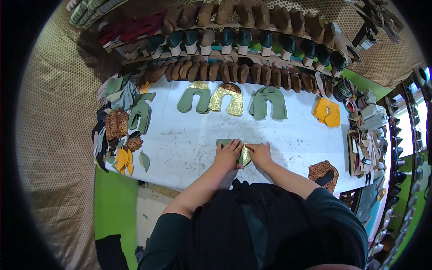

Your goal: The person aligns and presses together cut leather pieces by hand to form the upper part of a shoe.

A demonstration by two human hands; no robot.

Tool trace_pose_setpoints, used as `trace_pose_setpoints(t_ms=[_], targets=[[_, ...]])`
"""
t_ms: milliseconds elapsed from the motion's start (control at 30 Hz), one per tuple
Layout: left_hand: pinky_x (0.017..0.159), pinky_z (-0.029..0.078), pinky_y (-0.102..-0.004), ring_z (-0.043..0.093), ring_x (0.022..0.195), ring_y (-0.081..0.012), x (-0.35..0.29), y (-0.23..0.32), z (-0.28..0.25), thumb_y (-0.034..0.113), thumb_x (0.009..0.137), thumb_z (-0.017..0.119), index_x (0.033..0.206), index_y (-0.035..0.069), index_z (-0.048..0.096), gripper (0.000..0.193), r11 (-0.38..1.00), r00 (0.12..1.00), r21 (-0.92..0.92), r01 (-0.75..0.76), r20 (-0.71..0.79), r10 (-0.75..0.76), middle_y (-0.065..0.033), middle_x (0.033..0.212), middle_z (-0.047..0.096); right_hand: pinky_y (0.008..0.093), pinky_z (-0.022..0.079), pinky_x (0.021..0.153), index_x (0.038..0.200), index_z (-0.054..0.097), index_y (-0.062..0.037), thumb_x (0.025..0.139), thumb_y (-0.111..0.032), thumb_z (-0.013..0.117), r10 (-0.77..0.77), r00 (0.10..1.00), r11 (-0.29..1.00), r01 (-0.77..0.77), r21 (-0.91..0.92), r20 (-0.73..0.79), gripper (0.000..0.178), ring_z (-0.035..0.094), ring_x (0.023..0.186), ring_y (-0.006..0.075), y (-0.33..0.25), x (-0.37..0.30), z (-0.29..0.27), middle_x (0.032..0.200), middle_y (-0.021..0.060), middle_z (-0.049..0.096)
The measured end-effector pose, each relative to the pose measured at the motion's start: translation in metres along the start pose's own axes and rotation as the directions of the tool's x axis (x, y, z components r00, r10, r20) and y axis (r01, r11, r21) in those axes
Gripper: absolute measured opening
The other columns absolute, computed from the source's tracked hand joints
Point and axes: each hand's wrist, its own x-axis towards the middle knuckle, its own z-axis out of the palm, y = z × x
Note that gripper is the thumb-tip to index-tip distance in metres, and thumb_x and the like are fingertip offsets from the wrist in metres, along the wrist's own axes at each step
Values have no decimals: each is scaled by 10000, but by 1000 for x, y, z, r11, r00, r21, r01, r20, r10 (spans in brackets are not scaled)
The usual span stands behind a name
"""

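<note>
At the table's near middle, a green shoe-upper piece [221, 142] lies partly under my left hand [228, 156], which rests flat on it with fingers outstretched. A gold glitter piece [246, 156] sits against the green one between my hands. My right hand [261, 155] is curled, its fingertips pressed at the gold piece's upper edge. Whether the thumb is beneath that edge is hidden. Farther back lie U-shaped uppers: a green one with a gold top [193, 100], a gold one with a leopard-print top [226, 100], and a stack of green ones [268, 103].
The white table [189, 135] has smudges. Yellow cut pieces [327, 112] lie at right, leopard-print material [323, 175] with a dark piece at near right. Scraps [118, 123] crowd the left edge. Shelves of brown shoe lasts [225, 72] stand behind; a holder of tools [360, 153] is right.
</note>
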Motion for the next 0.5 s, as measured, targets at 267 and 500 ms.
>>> trace_pose_setpoints(t_ms=[267,500], targets=[[1142,227,-611,329,1463,-222,2,-5,5,579,608,822,1540,218,342,1109,1000,999,16,-9,-48,10,-1,1609,313,675,200,1138,1220,687,-260,849,-210,629,-421,907,838,394,-377,12,379,452,1336,224,21,-28,-1,1314,39,583],[1144,232,-605,320,1466,-221,8,-2,3,571,624,825,1541,218,338,1097,1000,1000,30,-6,-28,7,-2,1615,298,694,188,1137,1145,699,-227,815,-269,687,-793,609,482,651,-586,24,333,517,1276,158,48,-17,11,1170,-55,646]])
